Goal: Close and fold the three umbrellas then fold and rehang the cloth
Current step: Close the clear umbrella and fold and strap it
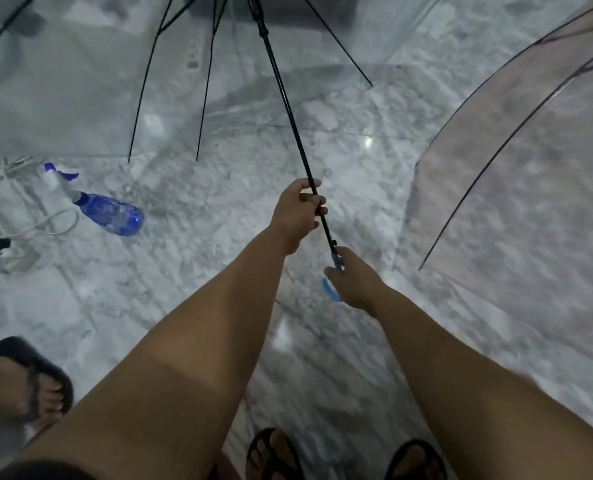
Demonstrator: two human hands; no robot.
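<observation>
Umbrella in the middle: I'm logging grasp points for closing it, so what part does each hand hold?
The left hand grips the umbrella on its black shaft, partway up. The right hand holds its blue curved handle at the bottom end.

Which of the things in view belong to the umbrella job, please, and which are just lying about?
Part of the job:
- clear umbrella with blue handle, shaft gripped by the left hand, handle by the right hand
- second open clear umbrella at the right

Just lying about:
- blue spray bottle on the floor
- white cables at the left edge
</observation>
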